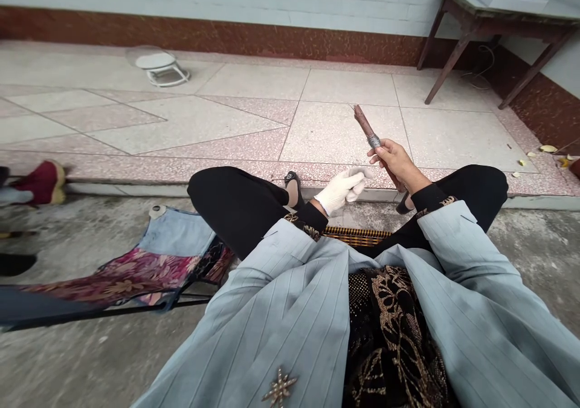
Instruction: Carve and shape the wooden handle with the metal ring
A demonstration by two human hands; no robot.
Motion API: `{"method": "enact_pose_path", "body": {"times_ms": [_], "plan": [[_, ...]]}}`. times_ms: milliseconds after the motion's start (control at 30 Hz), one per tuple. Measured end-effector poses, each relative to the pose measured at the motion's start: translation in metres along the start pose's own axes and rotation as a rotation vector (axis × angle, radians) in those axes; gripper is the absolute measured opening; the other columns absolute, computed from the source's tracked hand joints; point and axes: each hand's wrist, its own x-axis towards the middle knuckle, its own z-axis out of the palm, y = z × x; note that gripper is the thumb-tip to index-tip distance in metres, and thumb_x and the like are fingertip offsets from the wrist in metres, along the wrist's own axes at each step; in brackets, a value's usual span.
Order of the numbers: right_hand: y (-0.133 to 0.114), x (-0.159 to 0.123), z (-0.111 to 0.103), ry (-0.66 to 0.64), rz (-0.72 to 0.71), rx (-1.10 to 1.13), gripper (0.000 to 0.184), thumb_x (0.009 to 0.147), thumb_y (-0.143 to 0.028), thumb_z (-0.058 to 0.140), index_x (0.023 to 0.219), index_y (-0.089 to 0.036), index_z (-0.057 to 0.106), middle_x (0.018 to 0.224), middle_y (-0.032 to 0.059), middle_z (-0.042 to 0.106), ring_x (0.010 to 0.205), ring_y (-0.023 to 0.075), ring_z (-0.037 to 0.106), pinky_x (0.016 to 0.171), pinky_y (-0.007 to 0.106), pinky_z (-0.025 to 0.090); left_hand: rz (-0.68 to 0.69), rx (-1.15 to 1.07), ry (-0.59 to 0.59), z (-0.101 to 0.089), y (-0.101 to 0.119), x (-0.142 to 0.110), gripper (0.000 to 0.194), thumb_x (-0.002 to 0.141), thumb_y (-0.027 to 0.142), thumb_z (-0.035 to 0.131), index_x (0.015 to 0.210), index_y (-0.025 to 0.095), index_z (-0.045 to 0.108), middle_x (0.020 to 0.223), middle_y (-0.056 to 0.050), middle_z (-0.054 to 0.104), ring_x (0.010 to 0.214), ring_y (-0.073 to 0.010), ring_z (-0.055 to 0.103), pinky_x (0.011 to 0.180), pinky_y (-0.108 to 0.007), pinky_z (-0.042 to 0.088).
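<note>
My right hand (395,159) is bare and closed round a brown stick (363,123) that points up and to the left. Grey wire (373,141) is wound in a band about the stick, just above my fingers. A thin strand juts out at the stick's upper end. My left hand (341,190), in a white knitted glove, is closed a little below and to the left of the right one, its fingers curled together. Whatever lies between the gloved fingers is too small or blurred to name. The two hands are apart.
A low white stool (159,69) stands on the tiled step. At the right wall is a wooden table (473,10). A folding lounger (149,269) lies left of my knee, with another person's red shoe (40,183) beyond it. The step's edge (122,189) runs across before my feet.
</note>
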Motion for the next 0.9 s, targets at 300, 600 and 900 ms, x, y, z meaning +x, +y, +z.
{"method": "enact_pose_path", "body": {"times_ms": [300, 600, 900], "plan": [[0.005, -0.001, -0.017, -0.057, 0.063, -1.141, 0.028, 0.095, -0.029, 0.054, 0.112, -0.013, 0.068, 0.098, 0.0164, 0.070, 0.084, 0.0245, 0.064, 0.069, 0.033, 0.044, 0.014, 1.066, -0.089, -0.006, 0.015, -0.001, 0.024, 0.093, 0.027, 0.046, 0.095, 0.016, 0.067, 0.061, 0.004, 0.054, 0.055, -0.0102, 0.047, 0.060, -0.023, 0.034], [-0.014, -0.016, -0.041, -1.034, 0.602, -0.759, 0.015, 0.081, -0.025, 0.071, 0.086, -0.011, 0.074, 0.071, 0.0053, 0.067, 0.056, 0.0114, 0.055, 0.058, 0.026, 0.042, -0.085, 0.965, 0.012, -0.015, 0.037, -0.004, 0.023, 0.088, 0.029, 0.050, 0.087, 0.015, 0.068, 0.061, 0.002, 0.055, 0.054, -0.0100, 0.047, 0.056, -0.022, 0.033], [-0.024, -0.016, -0.042, -0.472, 0.050, -0.026, 0.020, 0.087, -0.034, 0.069, 0.088, -0.014, 0.069, 0.075, 0.0017, 0.061, 0.061, 0.0087, 0.049, 0.056, 0.022, 0.039, -0.145, 0.572, 0.090, -0.016, 0.015, 0.003, 0.018, 0.091, 0.024, 0.049, 0.087, 0.012, 0.063, 0.060, 0.002, 0.054, 0.043, -0.0045, 0.040, 0.043, -0.017, 0.026]]}}
